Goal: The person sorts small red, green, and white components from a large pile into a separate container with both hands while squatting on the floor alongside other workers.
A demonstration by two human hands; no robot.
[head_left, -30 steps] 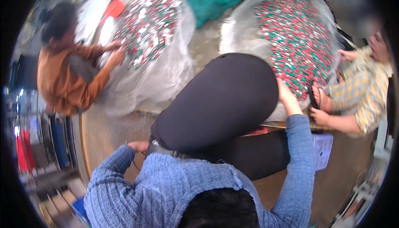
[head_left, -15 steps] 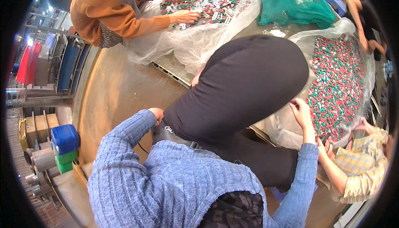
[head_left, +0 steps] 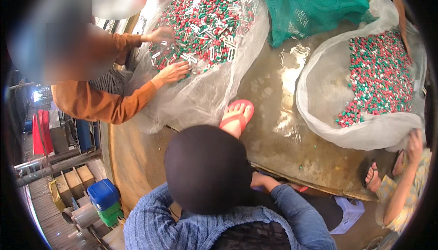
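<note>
My bent knee [head_left: 205, 168], in black trousers, rises in the middle and hides my left hand; only the blue knit left sleeve [head_left: 153, 204] shows. My right hand [head_left: 261, 181] is low beside that leg, its fingers mostly hidden behind it, next to something bluish. Past the knee, my foot in a red flip-flop [head_left: 237, 114] rests beside a white mesh net [head_left: 207, 96]. On that net lies a heap of small red and green pieces with white loop-shaped pieces [head_left: 200, 26]. A person in an orange sleeve [head_left: 132, 104] has both hands at this heap.
At right, another white net [head_left: 315, 118] holds red, green and white pieces [head_left: 378, 77]; a person's hand [head_left: 414, 146] grips its edge. A green net [head_left: 310, 13] lies at the back. A purple plastic stool [head_left: 350, 213] stands right. Blue [head_left: 104, 194] and green containers stand left. The floor [head_left: 287, 149] looks wet.
My right hand has drawn back from beside the right-hand net to my leg. My knee has swung left and my flip-flop has come into view. The right-hand net's near edge is now gathered up.
</note>
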